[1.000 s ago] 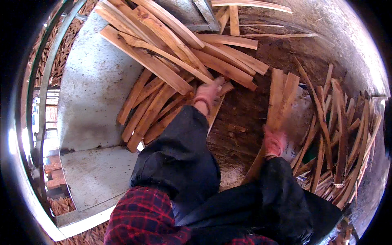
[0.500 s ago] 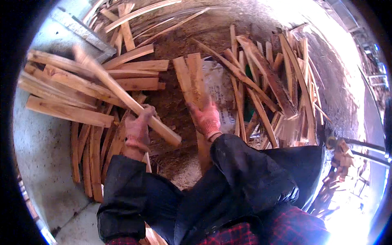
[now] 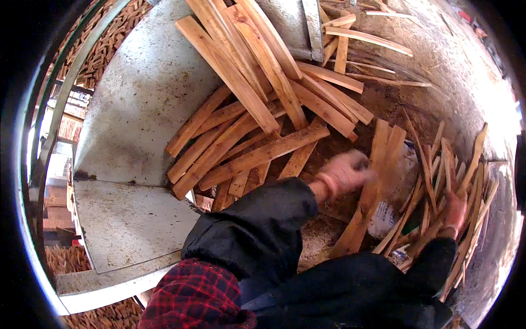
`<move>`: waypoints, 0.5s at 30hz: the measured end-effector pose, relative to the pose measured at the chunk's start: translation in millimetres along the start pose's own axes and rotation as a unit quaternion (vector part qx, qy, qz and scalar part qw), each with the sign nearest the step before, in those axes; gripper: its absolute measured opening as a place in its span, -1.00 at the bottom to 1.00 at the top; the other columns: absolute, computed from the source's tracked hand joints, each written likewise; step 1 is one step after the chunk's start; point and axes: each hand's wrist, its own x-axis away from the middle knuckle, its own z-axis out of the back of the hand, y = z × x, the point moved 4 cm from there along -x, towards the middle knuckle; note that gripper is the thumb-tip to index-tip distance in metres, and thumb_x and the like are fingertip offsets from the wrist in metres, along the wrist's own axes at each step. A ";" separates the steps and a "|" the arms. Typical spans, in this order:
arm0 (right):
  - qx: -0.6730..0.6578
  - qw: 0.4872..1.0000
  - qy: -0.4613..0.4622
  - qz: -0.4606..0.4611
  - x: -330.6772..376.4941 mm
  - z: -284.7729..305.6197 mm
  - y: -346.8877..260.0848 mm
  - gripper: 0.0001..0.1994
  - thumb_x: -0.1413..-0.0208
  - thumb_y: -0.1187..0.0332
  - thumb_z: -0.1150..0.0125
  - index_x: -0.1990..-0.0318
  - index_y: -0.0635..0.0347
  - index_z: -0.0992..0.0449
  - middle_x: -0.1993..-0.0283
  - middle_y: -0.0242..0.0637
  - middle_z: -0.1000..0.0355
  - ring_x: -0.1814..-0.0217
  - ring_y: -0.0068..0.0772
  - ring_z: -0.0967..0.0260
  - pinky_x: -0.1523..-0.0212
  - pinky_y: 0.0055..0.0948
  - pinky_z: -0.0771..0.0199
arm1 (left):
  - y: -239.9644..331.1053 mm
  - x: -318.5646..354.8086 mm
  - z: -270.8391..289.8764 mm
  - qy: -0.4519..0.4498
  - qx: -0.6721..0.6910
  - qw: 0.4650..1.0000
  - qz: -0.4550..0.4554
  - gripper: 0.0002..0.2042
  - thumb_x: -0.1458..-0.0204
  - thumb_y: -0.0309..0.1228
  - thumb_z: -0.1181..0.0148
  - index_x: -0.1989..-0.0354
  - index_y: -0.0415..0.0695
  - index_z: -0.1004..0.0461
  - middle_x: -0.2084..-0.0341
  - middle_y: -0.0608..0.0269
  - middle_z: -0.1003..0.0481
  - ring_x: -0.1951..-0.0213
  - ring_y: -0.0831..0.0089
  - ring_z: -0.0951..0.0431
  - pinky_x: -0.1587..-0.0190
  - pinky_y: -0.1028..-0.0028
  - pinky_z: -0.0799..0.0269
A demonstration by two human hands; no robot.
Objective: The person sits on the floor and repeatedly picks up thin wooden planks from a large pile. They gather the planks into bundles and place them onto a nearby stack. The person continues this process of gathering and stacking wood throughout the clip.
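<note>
Wooden slats (image 3: 257,98), rough-cut and reddish, lie heaped across a grey metal desk (image 3: 137,109) and spill onto the sawdust-covered ground at its right. Left hand (image 3: 345,172), gloved in pale pink and blurred, rests against a pair of long slats (image 3: 372,186) that lean between the heap and a second pile of thin slats (image 3: 444,181); whether its grip is closed on them cannot be told. Right hand (image 3: 455,211), likewise gloved, is buried among the thin slats in that right-hand pile, its grip hidden by the wood.
</note>
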 end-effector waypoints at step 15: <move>0.296 0.948 -0.120 0.010 117.2 -204.7 -36.0 -0.03 0.16 -0.32 -0.29 -0.36 0.04 -0.18 -0.41 -0.18 -0.12 -0.51 0.09 0.15 -0.34 -0.01 -0.15 | -82.7 -20.0 290.1 0.562 0.114 0.818 0.041 -0.49 0.13 -0.35 -0.35 -0.01 -0.35 -0.40 0.11 -0.03 -0.54 0.10 0.19 -0.55 0.04 0.35 -0.41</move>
